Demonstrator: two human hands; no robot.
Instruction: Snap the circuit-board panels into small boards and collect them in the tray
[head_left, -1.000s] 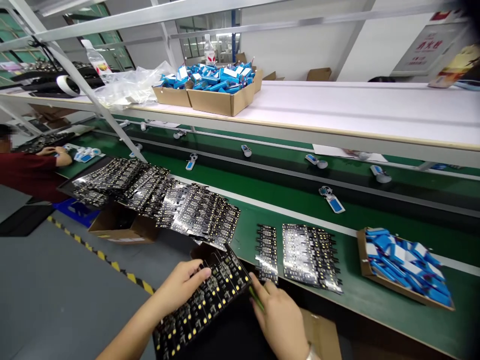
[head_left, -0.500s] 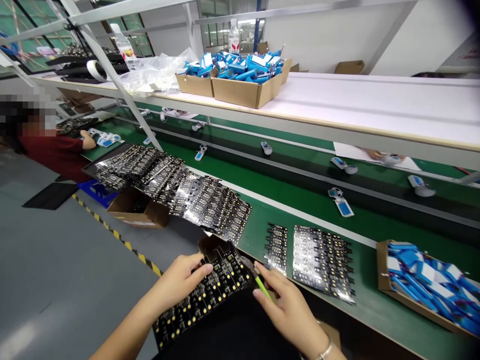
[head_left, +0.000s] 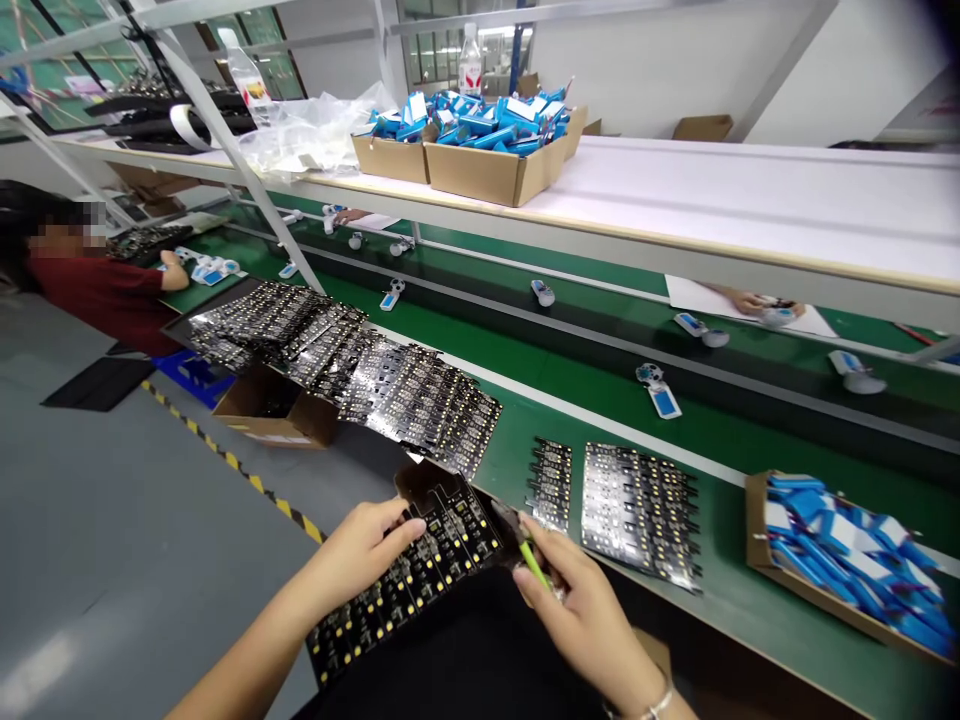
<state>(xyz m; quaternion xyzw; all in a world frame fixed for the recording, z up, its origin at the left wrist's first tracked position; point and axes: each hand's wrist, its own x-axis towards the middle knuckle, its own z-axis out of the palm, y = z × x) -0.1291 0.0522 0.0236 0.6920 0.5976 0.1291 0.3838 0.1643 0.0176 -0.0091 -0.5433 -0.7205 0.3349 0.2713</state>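
Observation:
A black circuit-board panel [head_left: 420, 570] with rows of small yellow parts rests across my lap at the bottom centre. My left hand [head_left: 360, 548] grips its left edge, thumb on top and fingers curled. My right hand [head_left: 581, 615] is closed on a small tool with a green handle [head_left: 534, 566], its tip against the panel's right end. Just beyond, on the green bench, lie a narrow strip of boards [head_left: 551, 484] and a wider stack of boards [head_left: 639, 508].
A long fan of black boards [head_left: 352, 365] runs to the left over a cardboard box [head_left: 274, 408]. A tray of blue packs [head_left: 840, 555] sits at right. Small devices ride the conveyor belt [head_left: 600, 340]. A person in red [head_left: 97, 285] works at far left.
My view shifted slightly. The panel has tilted up a little, and my right hand has moved the green tool closer against its right end. My left hand keeps its grip.

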